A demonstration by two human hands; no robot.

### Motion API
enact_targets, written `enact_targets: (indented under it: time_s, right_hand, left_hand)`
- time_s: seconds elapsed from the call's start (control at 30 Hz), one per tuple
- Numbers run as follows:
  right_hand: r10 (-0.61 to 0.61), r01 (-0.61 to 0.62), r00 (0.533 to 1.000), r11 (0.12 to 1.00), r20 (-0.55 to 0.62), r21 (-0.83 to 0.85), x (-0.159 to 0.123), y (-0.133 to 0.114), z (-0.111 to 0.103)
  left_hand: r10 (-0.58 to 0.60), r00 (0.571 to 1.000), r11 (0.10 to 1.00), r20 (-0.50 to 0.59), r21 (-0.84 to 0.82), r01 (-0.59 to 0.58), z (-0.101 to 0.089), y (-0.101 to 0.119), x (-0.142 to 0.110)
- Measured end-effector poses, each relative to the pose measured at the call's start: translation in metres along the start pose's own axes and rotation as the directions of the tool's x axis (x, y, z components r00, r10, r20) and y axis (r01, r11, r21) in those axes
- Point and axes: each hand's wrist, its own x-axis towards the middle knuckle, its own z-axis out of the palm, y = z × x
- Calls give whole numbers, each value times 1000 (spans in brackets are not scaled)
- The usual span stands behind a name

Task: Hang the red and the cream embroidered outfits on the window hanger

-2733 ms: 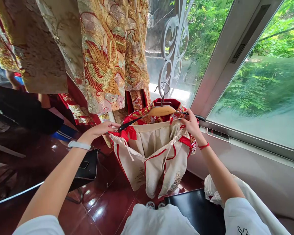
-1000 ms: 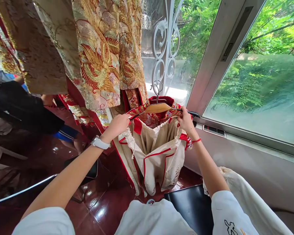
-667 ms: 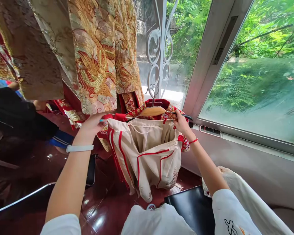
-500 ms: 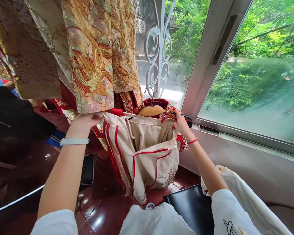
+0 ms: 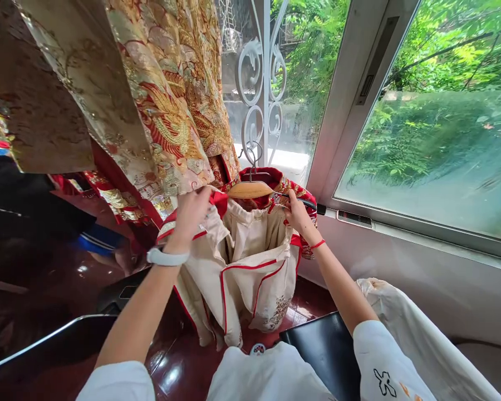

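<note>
A cream skirt [image 5: 250, 289] with red piping hangs spread below a hanger [image 5: 250, 190] that has a wooden middle and dark arms. My left hand [image 5: 192, 216], slightly blurred, is closed on the left side of the gathered waistband, near a red tab. At the right end of the waistband, my right hand [image 5: 298, 214] pinches the cloth against the hanger's dark arm. Directly behind hangs a red embroidered jacket [image 5: 286, 184], its collar showing above the hanger. The left fingertips are partly hidden by the hand and cloth.
Gold embroidered garments [image 5: 167, 111] hang at upper left, touching the area by my left hand. A window frame [image 5: 350, 111] and a phone [image 5: 354, 219] on the sill are at right. A black seat [image 5: 325, 345] stands below, with white cloth [image 5: 417, 328] beside it.
My left hand swung out left, stretching the waistband straight, and has come back right, so the waistband is bunched. My right hand has stayed on the hanger's right arm. The view has shifted slightly.
</note>
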Motion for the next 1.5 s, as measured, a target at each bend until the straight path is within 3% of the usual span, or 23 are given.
enact_targets:
  time_s: [0.1,0.17,0.27,0.37,0.43,0.53,0.6,0.77,0.87,1.0,1.13,1.3,1.4,1.5]
  right_hand:
    - [-13,13,1000,1000,-6,-8,5,4,-1]
    - [-19,19,1000,1000,-6,-23,10,6,-3]
    - [4,-3,1000,997,2,-71,14,8,-4]
    - [37,-36,999,994,15,-99,17,8,-3]
    - [36,-33,999,996,31,-82,19,8,-2]
    - [17,-15,999,998,39,-61,22,9,-3]
    - [6,-4,1000,998,30,-63,24,12,-3]
    - [-12,13,1000,997,15,-74,26,19,-2]
    - [-24,25,1000,997,14,-78,26,20,0]
    - [-47,47,999,996,6,-79,24,18,-1]
    - [-27,20,998,993,-53,-119,2,25,-12]
    - [136,-185,958,966,-253,-182,-50,50,-19]
    - [254,-323,920,923,-297,-210,-81,55,2]
    - [407,-454,882,867,-237,-205,-118,48,43]
  left_hand:
    - [10,993,976,-117,216,16,32,12,-2]
    - [32,994,928,-105,371,9,41,15,-2]
    - [36,998,913,58,403,-56,33,13,4]
    - [63,967,897,248,411,-164,11,5,13]
    - [84,945,837,317,492,-239,-1,-1,18]
    - [118,951,721,286,633,-280,-11,-9,21]
    - [179,948,693,264,650,-312,-13,-17,25]
    - [387,877,786,283,395,-475,-9,-46,33]
    - [329,918,840,220,377,-391,3,-54,25]
    - [246,965,786,95,563,-256,17,-45,10]
    - [248,960,727,134,629,-275,21,-38,7]
    - [233,962,718,142,642,-269,22,-39,14]
    - [222,965,721,137,644,-257,27,-39,15]
    - [222,966,726,133,638,-255,32,-39,14]
